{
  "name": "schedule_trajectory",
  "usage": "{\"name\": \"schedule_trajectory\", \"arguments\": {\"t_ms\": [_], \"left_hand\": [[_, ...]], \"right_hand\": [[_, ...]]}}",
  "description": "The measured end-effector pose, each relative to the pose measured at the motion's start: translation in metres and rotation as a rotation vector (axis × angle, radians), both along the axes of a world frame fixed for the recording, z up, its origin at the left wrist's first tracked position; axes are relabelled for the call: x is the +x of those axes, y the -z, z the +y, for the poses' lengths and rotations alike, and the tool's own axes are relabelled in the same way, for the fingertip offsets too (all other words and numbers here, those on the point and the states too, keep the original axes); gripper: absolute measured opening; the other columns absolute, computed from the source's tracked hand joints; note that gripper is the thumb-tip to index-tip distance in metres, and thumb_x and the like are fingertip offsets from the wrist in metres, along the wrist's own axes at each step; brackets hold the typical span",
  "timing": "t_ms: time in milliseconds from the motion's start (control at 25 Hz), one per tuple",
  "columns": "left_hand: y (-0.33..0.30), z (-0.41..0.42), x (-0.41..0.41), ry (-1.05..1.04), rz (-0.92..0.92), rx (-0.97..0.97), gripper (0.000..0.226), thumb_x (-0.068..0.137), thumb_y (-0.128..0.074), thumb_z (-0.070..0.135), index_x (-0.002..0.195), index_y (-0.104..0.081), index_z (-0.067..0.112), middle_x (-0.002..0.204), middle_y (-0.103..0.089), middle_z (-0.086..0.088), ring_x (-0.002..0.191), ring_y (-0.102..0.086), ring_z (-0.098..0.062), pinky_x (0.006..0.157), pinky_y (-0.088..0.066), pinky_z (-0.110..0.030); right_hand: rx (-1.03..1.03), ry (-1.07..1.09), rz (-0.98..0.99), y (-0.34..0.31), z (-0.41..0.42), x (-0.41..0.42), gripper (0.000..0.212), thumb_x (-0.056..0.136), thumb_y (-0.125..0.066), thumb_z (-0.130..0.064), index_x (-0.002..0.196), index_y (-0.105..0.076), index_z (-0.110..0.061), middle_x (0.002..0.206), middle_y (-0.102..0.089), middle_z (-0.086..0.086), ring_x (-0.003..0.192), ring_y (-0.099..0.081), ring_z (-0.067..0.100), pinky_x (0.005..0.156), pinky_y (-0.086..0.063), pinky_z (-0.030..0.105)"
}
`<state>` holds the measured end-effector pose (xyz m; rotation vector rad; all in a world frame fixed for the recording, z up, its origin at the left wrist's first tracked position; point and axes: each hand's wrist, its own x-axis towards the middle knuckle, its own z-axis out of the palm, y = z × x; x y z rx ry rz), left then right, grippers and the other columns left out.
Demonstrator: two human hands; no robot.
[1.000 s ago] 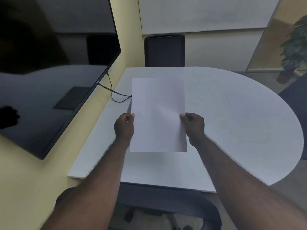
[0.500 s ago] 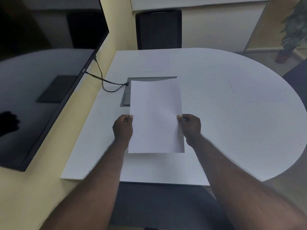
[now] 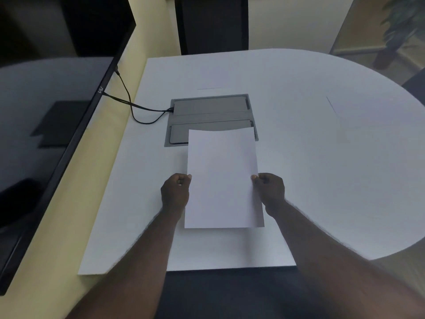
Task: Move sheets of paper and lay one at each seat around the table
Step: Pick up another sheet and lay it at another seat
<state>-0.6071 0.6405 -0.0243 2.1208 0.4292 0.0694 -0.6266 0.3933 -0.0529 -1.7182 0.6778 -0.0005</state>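
A white sheet of paper is held lengthwise just above the white table, near its front edge. My left hand pinches the sheet's left edge and my right hand pinches its right edge. The sheet's far end overlaps the grey cable box set into the tabletop. Two more white sheets lie flat on the table: one at the far seat, another on the right side, both faint against the white surface.
A dark chair stands at the table's far side and another dark chair seat is below me at the front edge. A large black screen hangs on the left wall, with a black cable running to the cable box. A potted plant stands far right.
The view has tilted down and moved closer to the table. The sheet in both hands has come lower and nearer the tabletop, uncovering the cable box behind it.
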Motion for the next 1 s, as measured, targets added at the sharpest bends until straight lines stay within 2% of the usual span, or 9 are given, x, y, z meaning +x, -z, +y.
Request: {"name": "schedule_trajectory", "arguments": {"t_ms": [40, 160, 320, 440, 560, 680, 800, 880, 1000], "left_hand": [[0.007, 0.002, 0.003, 0.0, 0.013, -0.001, 0.023, 0.092, -0.062, 0.028, 0.085, -0.069, 0.008, 0.078, -0.064, 0.0, 0.08, -0.059, -0.02, 0.071, -0.041, -0.026], [0.025, 0.007, 0.008, 0.008, 0.049, -0.003, 0.022, 0.091, -0.063, 0.029, 0.085, -0.07, 0.008, 0.079, -0.064, 0.001, 0.08, -0.058, -0.018, 0.073, -0.042, -0.027], [0.047, 0.01, 0.015, 0.029, 0.079, 0.009, 0.023, 0.091, -0.063, 0.03, 0.087, -0.07, 0.008, 0.079, -0.065, 0.001, 0.079, -0.058, -0.018, 0.072, -0.041, -0.026], [0.06, 0.011, 0.017, 0.03, 0.098, 0.017, 0.023, 0.091, -0.063, 0.031, 0.087, -0.07, 0.009, 0.08, -0.066, 0.001, 0.079, -0.059, -0.018, 0.072, -0.042, -0.026], [0.072, 0.012, 0.016, 0.033, 0.123, 0.018, 0.023, 0.09, -0.063, 0.031, 0.086, -0.07, 0.009, 0.079, -0.065, 0.001, 0.079, -0.059, -0.019, 0.073, -0.043, -0.027], [0.079, 0.011, 0.017, 0.05, 0.148, 0.037, 0.023, 0.09, -0.063, 0.031, 0.086, -0.069, 0.01, 0.082, -0.067, -0.001, 0.081, -0.06, -0.02, 0.073, -0.042, -0.027], [0.085, 0.011, 0.018, 0.049, 0.178, 0.042, 0.023, 0.089, -0.064, 0.034, 0.084, -0.069, 0.013, 0.08, -0.067, 0.001, 0.084, -0.063, -0.025, 0.077, -0.048, -0.031], [0.089, 0.011, 0.019, 0.037, 0.208, 0.064, 0.022, 0.087, -0.064, 0.039, 0.082, -0.07, 0.018, 0.08, -0.068, 0.002, 0.087, -0.065, -0.027, 0.083, -0.052, -0.038], [0.091, 0.011, 0.016, 0.0, 0.255, 0.131, 0.023, 0.086, -0.063, 0.044, 0.083, -0.071, 0.023, 0.084, -0.07, 0.007, 0.092, -0.064, -0.024, 0.092, -0.047, -0.042]], "right_hand": [[-0.012, 0.0, 0.013, 0.006, 0.003, 0.002, 0.03, 0.08, -0.063, -0.028, 0.071, -0.059, 0.0, 0.067, -0.053, 0.003, 0.063, -0.044, 0.02, 0.061, -0.037, 0.029], [-0.028, 0.019, 0.056, 0.021, 0.007, 0.007, 0.026, 0.083, -0.064, -0.026, 0.077, -0.064, 0.0, 0.071, -0.056, 0.002, 0.064, -0.046, 0.019, 0.062, -0.039, 0.028], [-0.082, 0.011, 0.084, 0.042, 0.009, 0.01, 0.038, 0.08, -0.063, -0.027, 0.083, -0.056, 0.01, 0.069, -0.044, 0.003, 0.064, -0.037, 0.017, 0.062, -0.032, 0.028], [-0.101, 0.009, 0.092, 0.051, 0.011, 0.012, 0.038, 0.081, -0.063, -0.027, 0.081, -0.054, 0.01, 0.069, -0.043, 0.004, 0.064, -0.036, 0.017, 0.062, -0.031, 0.028], [-0.108, 0.007, 0.097, 0.055, 0.014, 0.016, 0.032, 0.083, -0.063, -0.025, 0.076, -0.056, 0.006, 0.068, -0.045, 0.004, 0.063, -0.038, 0.02, 0.06, -0.032, 0.028], [-0.129, 0.01, 0.111, 0.06, 0.015, 0.018, 0.034, 0.084, -0.063, -0.026, 0.084, -0.058, 0.008, 0.071, -0.047, 0.004, 0.065, -0.04, 0.018, 0.061, -0.033, 0.028], [-0.158, 0.0, 0.123, 0.062, 0.015, 0.015, 0.027, 0.086, -0.063, -0.024, 0.087, -0.065, 0.003, 0.078, -0.059, 0.009, 0.07, -0.048, 0.021, 0.061, -0.038, 0.028], [-0.193, -0.026, 0.123, 0.062, 0.016, 0.013, 0.021, 0.087, -0.063, -0.024, 0.086, -0.068, -0.004, 0.083, -0.066, 0.007, 0.076, -0.055, 0.023, 0.068, -0.044, 0.03], [-0.296, -0.072, 0.114, 0.062, 0.017, 0.013, 0.015, 0.086, -0.064, -0.022, 0.085, -0.07, -0.008, 0.083, -0.068, 0.007, 0.081, -0.06, 0.025, 0.079, -0.048, 0.033]]}}
